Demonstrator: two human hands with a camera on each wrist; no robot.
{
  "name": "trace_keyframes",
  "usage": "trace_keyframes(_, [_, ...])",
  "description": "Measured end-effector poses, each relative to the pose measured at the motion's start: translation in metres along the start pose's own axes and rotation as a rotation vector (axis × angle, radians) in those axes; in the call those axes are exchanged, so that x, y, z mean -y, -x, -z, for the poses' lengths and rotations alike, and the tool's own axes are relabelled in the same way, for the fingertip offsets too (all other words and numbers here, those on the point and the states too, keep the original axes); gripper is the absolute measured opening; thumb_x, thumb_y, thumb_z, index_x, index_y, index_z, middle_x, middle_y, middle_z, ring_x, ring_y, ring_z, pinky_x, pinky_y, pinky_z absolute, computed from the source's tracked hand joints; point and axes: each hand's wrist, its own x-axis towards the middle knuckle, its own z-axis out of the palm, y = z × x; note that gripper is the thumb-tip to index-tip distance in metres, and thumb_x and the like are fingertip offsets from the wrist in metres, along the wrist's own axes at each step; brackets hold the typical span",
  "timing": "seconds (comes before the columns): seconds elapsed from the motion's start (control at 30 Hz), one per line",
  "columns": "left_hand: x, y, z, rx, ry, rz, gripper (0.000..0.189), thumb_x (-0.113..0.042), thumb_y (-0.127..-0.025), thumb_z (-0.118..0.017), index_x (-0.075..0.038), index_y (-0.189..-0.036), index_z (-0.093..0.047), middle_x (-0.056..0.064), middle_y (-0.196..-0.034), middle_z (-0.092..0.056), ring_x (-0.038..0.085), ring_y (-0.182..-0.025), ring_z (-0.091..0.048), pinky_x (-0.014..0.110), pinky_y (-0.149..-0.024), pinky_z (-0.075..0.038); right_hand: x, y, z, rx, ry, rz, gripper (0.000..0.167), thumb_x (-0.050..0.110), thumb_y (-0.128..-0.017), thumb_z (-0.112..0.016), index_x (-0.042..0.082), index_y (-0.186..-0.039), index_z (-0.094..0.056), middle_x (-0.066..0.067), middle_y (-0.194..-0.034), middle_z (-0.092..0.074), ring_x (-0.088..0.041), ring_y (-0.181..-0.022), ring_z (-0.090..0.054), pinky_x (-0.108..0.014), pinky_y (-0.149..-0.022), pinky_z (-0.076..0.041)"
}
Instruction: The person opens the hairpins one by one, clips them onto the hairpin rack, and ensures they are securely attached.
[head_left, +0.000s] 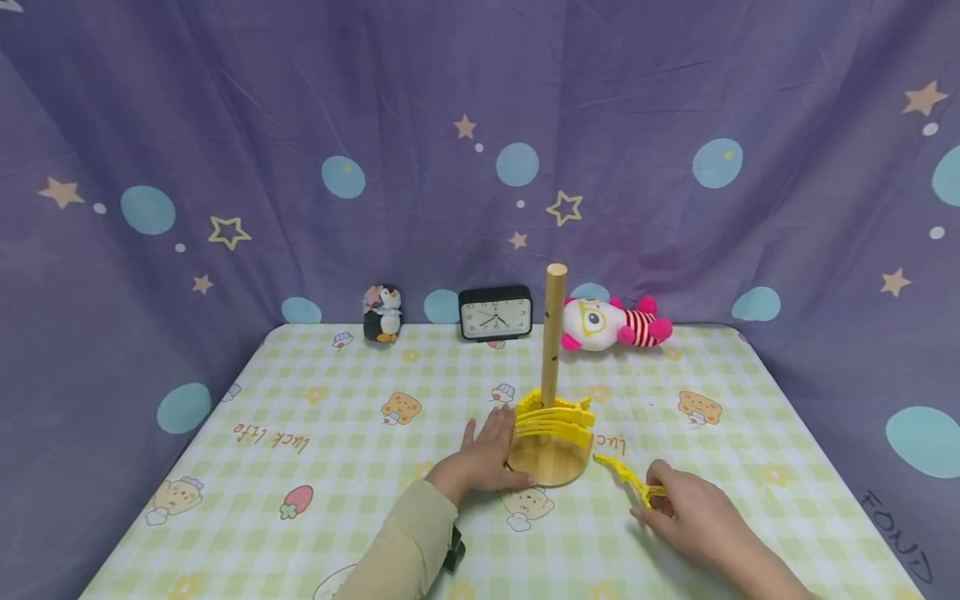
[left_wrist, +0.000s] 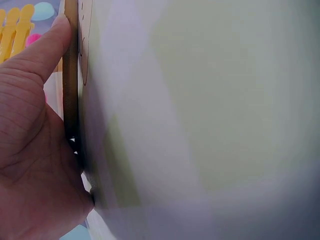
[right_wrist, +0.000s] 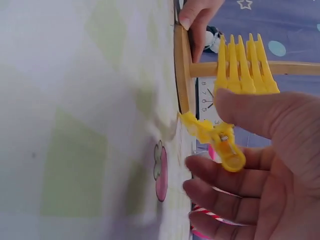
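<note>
My left hand [head_left: 483, 454] rests against the left side of a round wooden base [head_left: 551, 473], its fingers straight and its thumb along the front rim. In the left wrist view the thumb touches the edge of that base [left_wrist: 71, 100]. An upright wooden pole [head_left: 552, 342] rises from the base. Several long yellow plastic clips [head_left: 555, 423] sit low around the pole. To the right of the base, my right hand [head_left: 693, 512] pinches one more yellow clip [right_wrist: 222, 142] between thumb and index finger. A small metal spring shows on it; its tip points toward the base.
Along the back edge stand a penguin figure [head_left: 383, 315] and a black alarm clock [head_left: 495, 313]. A pink and white plush toy [head_left: 615, 323] lies behind the pole. The table has a checked cloth [head_left: 337, 508], and a purple curtain [head_left: 420, 75] hangs behind.
</note>
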Motion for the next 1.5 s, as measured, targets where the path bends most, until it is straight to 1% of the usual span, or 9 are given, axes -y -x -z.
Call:
trace_keyframes(0.1, [-0.001,0.001,0.001,0.002,-0.005,0.005,0.11,-0.059,-0.084,-0.065,-0.009,-0.157,-0.001,0.008,-0.164,0.006,0.02,-0.149,0.006,0.05,-0.116,0.009,-0.001,0.0,0.006,-0.045,-0.043,0.018,0.034,0.034,-0.083,-0.077,0.014,-0.102,-0.057,0.004,-0.086,-0.066,-0.009,-0.074,-0.062,-0.035,-0.062,-0.05])
trace_keyframes(0.2, [-0.001,0.001,0.001,-0.006,0.0,0.002,0.11,-0.059,-0.084,-0.066,-0.008,-0.157,-0.003,0.009,-0.164,0.004,0.021,-0.15,0.004,0.051,-0.117,0.008,-0.002,0.0,0.012,-0.106,-0.073,0.03,0.033,0.03,-0.087,-0.074,0.012,-0.11,-0.057,0.001,-0.092,-0.068,-0.012,-0.078,-0.063,-0.038,-0.066,-0.051])
trace_keyframes(0.3, [0.0,0.0,0.001,0.006,-0.008,0.008,0.111,-0.06,-0.084,-0.066,-0.009,-0.157,-0.001,0.008,-0.163,0.006,0.021,-0.149,0.006,0.051,-0.116,0.008,-0.003,0.0,0.018,-0.204,-0.082,0.059,0.036,0.026,-0.09,-0.071,0.009,-0.119,-0.058,-0.003,-0.102,-0.069,-0.016,-0.083,-0.064,-0.04,-0.066,-0.051])
trace_keyframes(0.4, [0.002,-0.002,-0.001,0.006,-0.009,0.01,0.111,-0.06,-0.084,-0.065,-0.009,-0.157,0.0,0.007,-0.163,0.007,0.02,-0.149,0.008,0.051,-0.116,0.009,-0.005,-0.001,0.024,-0.313,-0.082,0.106,0.038,0.021,-0.092,-0.069,0.009,-0.126,-0.058,-0.006,-0.105,-0.068,-0.019,-0.083,-0.063,-0.039,-0.064,-0.051])
trace_keyframes(0.6, [0.006,-0.004,-0.004,-0.009,-0.005,0.002,0.111,-0.061,-0.084,-0.065,-0.009,-0.157,0.0,0.006,-0.163,0.008,0.019,-0.149,0.008,0.051,-0.116,0.011,-0.003,-0.006,0.032,-0.515,-0.094,0.249,0.035,0.007,-0.092,-0.067,0.01,-0.126,-0.058,-0.005,-0.104,-0.067,-0.021,-0.083,-0.064,-0.041,-0.065,-0.053])
trace_keyframes(0.73, [0.005,-0.003,-0.003,-0.01,-0.01,-0.004,0.111,-0.061,-0.084,-0.065,-0.009,-0.157,0.0,0.007,-0.163,0.007,0.02,-0.149,0.007,0.051,-0.116,0.01,0.001,-0.015,0.032,-0.588,-0.108,0.338,0.038,0.0,-0.088,-0.068,0.01,-0.124,-0.061,-0.006,-0.107,-0.068,-0.021,-0.086,-0.065,-0.039,-0.066,-0.053])
trace_keyframes(0.87, [0.006,-0.004,-0.003,-0.01,-0.007,-0.003,0.111,-0.061,-0.084,-0.065,-0.009,-0.157,0.0,0.007,-0.163,0.007,0.02,-0.149,0.007,0.051,-0.116,0.01,0.007,-0.029,0.028,-0.614,-0.124,0.394,0.037,-0.003,-0.085,-0.07,0.007,-0.12,-0.065,-0.009,-0.111,-0.069,-0.023,-0.092,-0.067,-0.041,-0.073,-0.053])
trace_keyframes(1.0, [0.008,-0.005,-0.006,-0.015,0.007,0.001,0.111,-0.06,-0.083,-0.066,-0.009,-0.157,0.0,0.006,-0.163,0.008,0.019,-0.149,0.007,0.05,-0.116,0.011,0.016,-0.045,0.025,-0.601,-0.134,0.432,0.033,-0.002,-0.086,-0.069,0.004,-0.118,-0.067,-0.011,-0.112,-0.07,-0.028,-0.097,-0.068,-0.047,-0.079,-0.054])
trace_keyframes(1.5, [0.01,-0.009,-0.01,-0.022,0.006,-0.013,0.112,-0.061,-0.083,-0.066,-0.009,-0.157,0.0,0.006,-0.163,0.009,0.019,-0.149,0.008,0.051,-0.115,0.012,0.047,-0.085,0.019,-0.528,-0.073,0.574,0.025,0.001,-0.086,-0.07,0.004,-0.111,-0.068,-0.009,-0.104,-0.072,-0.028,-0.091,-0.068,-0.048,-0.081,-0.054])
